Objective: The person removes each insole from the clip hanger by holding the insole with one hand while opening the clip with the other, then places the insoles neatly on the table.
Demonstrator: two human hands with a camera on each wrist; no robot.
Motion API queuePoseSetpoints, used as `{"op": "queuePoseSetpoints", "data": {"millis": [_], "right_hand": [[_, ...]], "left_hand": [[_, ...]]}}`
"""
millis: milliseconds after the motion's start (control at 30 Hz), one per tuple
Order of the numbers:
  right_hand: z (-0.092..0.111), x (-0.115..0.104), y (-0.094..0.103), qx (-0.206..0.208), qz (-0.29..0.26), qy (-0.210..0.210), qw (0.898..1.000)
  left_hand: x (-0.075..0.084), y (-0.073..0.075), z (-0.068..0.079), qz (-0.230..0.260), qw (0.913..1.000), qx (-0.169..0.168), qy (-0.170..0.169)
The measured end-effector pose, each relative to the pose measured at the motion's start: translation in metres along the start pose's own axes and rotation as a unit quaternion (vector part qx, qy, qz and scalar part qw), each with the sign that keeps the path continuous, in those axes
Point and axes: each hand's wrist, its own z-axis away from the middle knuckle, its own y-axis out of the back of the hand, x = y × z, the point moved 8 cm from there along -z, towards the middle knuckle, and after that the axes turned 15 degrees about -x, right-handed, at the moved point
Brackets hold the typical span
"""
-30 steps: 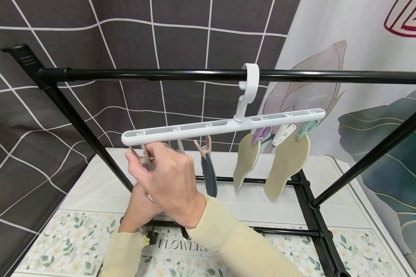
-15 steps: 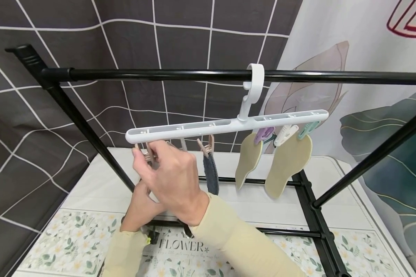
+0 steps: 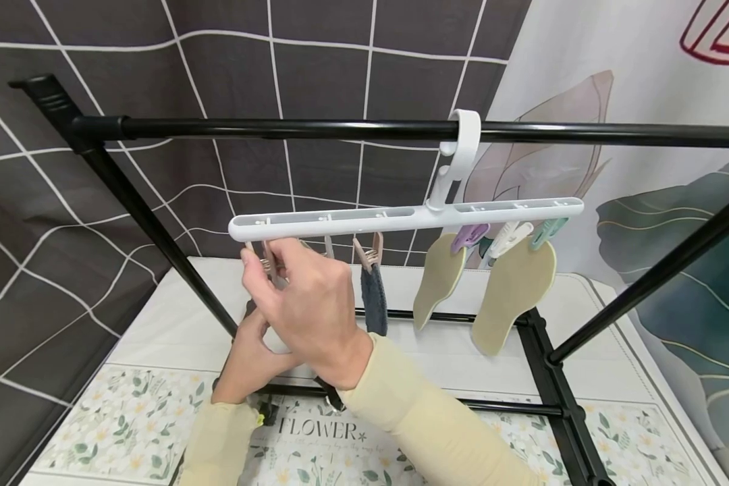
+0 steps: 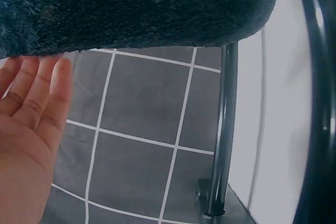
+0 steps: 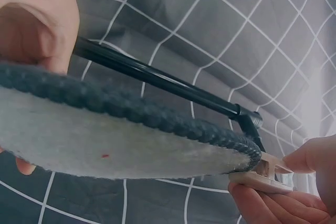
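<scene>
A dark blue-green plush insole (image 5: pixel 121 135), elongated and flat, is located between both hands at the left of the scene. Its upper face is fuzzy; its underside is whitish with a small red mark. A beige plastic clip (image 5: pixel 257 180) is seated on its rounded end. The right hand (image 3: pixel 316 293) pinches this clip between thumb and fingers. The left hand (image 3: pixel 255 358) holds the insole, thumb on one side, fingers extended close together on the other.

Directly above is the left end of a white plastic hanger (image 3: pixel 352 221), a straight bar with long recessed slots, hooked over a glossy black rod (image 3: pixel 279 128). To the right, a second beige clip (image 3: pixel 372 256) carries a dark grey fuzzy insole (image 3: pixel 374 300). Farther right, a purple plastic clip (image 3: pixel 470 237) and a green plastic clip (image 3: pixel 545 233) carry two smooth pale-yellow insoles (image 3: pixel 513 293); a white plastic clip (image 3: pixel 507 239) hangs between them. A dark grey curtain with white grid lines (image 3: pixel 322 81) covers the far side. A floral-print cover (image 3: pixel 130 428) lies on the near side.
</scene>
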Motion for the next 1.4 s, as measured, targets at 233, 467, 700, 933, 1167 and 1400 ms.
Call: {"op": "queuePoseSetpoints", "data": {"millis": [233, 467, 700, 933, 1167, 1400], "right_hand": [[0.001, 0.003, 0.002, 0.001, 0.003, -0.005, 1.000], [0.003, 0.007, 0.004, -0.003, -0.004, -0.009, 1.000], [0.002, 0.009, 0.006, -0.008, -0.007, -0.012, 1.000], [0.004, 0.013, 0.006, -0.004, 0.003, -0.022, 1.000], [0.004, 0.015, 0.006, -0.003, 0.009, -0.022, 1.000], [0.002, 0.020, 0.007, 0.004, -0.006, -0.027, 1.000]], "left_hand": [[-0.021, 0.000, 0.000, -0.018, 0.9998, 0.004, -0.004], [-0.029, 0.005, 0.000, -0.049, 0.9985, 0.015, -0.017], [-0.030, 0.007, -0.001, -0.038, 0.9992, 0.009, -0.008], [-0.029, 0.014, 0.002, -0.083, 0.9960, 0.019, 0.024], [-0.027, 0.018, 0.003, -0.125, 0.9908, 0.032, 0.038], [-0.027, 0.021, 0.004, -0.142, 0.9872, 0.032, 0.066]]}}
